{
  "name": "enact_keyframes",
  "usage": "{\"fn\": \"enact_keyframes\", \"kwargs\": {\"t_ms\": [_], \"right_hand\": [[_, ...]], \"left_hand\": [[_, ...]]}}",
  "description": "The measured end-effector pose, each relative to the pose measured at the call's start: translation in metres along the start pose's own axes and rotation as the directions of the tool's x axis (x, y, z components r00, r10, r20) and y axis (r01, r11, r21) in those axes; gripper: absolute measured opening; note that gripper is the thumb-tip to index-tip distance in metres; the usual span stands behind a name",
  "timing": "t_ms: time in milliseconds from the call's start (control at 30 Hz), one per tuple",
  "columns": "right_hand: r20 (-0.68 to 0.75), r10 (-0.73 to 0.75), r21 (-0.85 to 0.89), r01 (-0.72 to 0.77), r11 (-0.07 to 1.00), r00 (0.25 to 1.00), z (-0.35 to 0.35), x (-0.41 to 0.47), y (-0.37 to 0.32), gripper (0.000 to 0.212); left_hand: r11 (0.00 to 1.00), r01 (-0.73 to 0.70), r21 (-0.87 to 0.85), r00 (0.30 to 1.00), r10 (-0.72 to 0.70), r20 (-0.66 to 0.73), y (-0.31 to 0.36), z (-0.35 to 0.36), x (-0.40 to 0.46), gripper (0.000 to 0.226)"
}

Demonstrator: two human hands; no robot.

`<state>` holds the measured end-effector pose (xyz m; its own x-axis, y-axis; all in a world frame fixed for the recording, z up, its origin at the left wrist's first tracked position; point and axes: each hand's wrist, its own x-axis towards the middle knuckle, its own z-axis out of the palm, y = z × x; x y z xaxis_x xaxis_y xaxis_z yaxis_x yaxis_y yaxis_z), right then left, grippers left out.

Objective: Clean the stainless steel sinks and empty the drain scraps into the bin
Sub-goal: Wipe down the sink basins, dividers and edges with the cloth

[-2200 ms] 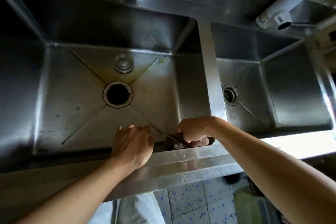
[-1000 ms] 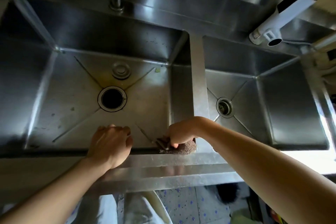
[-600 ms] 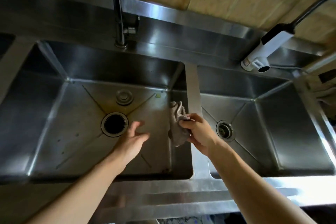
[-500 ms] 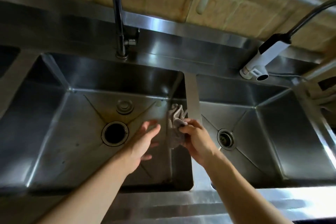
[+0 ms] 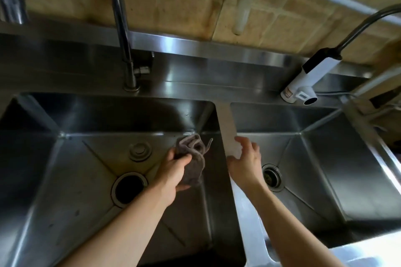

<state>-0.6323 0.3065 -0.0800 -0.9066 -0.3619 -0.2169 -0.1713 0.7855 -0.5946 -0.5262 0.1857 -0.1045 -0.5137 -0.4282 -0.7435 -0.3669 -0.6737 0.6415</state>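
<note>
My left hand (image 5: 173,171) grips the grey cloth (image 5: 193,158) above the left sink (image 5: 65,180), near its open drain (image 5: 129,189), ready to wipe, while my right hand (image 5: 245,162) hangs open over the divider (image 5: 227,123) beside the right sink (image 5: 358,169).

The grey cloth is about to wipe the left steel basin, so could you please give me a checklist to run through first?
1. Crumpled grey cloth gripped in left hand: ok.
2. Right hand out of the way, fingers straight, over the steel divider between the basins: ok.
3. Left basin's round drain opening without strainer: not ok, scraps could fall in.
4. Round metal drain plug lying loose on the basin floor: not ok, move it.
5. Curved chrome tap running: cannot tell.
</note>
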Motion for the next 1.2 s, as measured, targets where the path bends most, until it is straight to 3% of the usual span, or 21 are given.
{"fn": "enact_keyframes", "kwargs": {"t_ms": [67, 167, 300, 400, 500, 600, 800, 967, 1133, 1200], "right_hand": [[0.054, -0.006, -0.127, 0.012, 0.992, 0.999, 0.006, 0.026, 0.001, 0.061], [0.124, -0.030, -0.139, 0.047, 0.989, 0.992, 0.021, 0.051, 0.006, 0.059], [0.047, -0.092, -0.341, 0.102, 0.935, 0.995, 0.036, 0.055, 0.018, 0.055], [0.013, -0.129, -0.387, 0.124, 0.914, 0.992, 0.040, 0.057, 0.017, 0.049], [0.016, -0.121, -0.376, 0.118, 0.919, 0.992, 0.042, 0.066, 0.016, 0.047], [-0.012, -0.147, -0.368, 0.133, 0.920, 0.989, 0.044, 0.069, 0.016, 0.049], [-0.039, -0.178, -0.388, 0.149, 0.909, 0.983, 0.047, 0.071, 0.021, 0.057], [-0.051, -0.212, -0.397, 0.175, 0.901, 0.976, 0.047, 0.072, 0.022, 0.059], [-0.046, -0.226, -0.398, 0.190, 0.897, 0.973, 0.050, 0.076, 0.026, 0.060], [-0.051, -0.218, -0.405, 0.179, 0.897, 0.975, 0.049, 0.077, 0.026, 0.061]], "left_hand": [[1.000, 0.002, -0.021, 1.000, -0.001, 0.015, 0.006, 0.000, 0.015, 0.013], [0.999, 0.005, -0.042, 0.999, -0.003, 0.044, 0.014, 0.009, 0.039, 0.011], [0.995, -0.092, 0.032, 0.992, 0.089, 0.091, 0.024, 0.043, 0.068, 0.018], [0.970, -0.222, 0.098, 0.974, 0.216, 0.068, 0.028, 0.070, 0.090, 0.032], [0.866, -0.394, 0.308, 0.916, 0.399, 0.048, 0.031, 0.087, 0.114, 0.036], [0.754, -0.443, 0.485, 0.871, 0.490, 0.035, 0.036, 0.092, 0.133, 0.024], [0.673, -0.394, 0.626, 0.863, 0.505, -0.001, 0.019, 0.091, 0.176, 0.025], [0.675, -0.230, 0.701, 0.939, 0.342, -0.021, -0.035, 0.075, 0.219, 0.030], [0.742, -0.252, 0.621, 0.942, 0.334, -0.017, -0.056, 0.066, 0.246, 0.014], [0.732, -0.233, 0.640, 0.951, 0.310, -0.008, -0.054, 0.068, 0.255, 0.020]]}}
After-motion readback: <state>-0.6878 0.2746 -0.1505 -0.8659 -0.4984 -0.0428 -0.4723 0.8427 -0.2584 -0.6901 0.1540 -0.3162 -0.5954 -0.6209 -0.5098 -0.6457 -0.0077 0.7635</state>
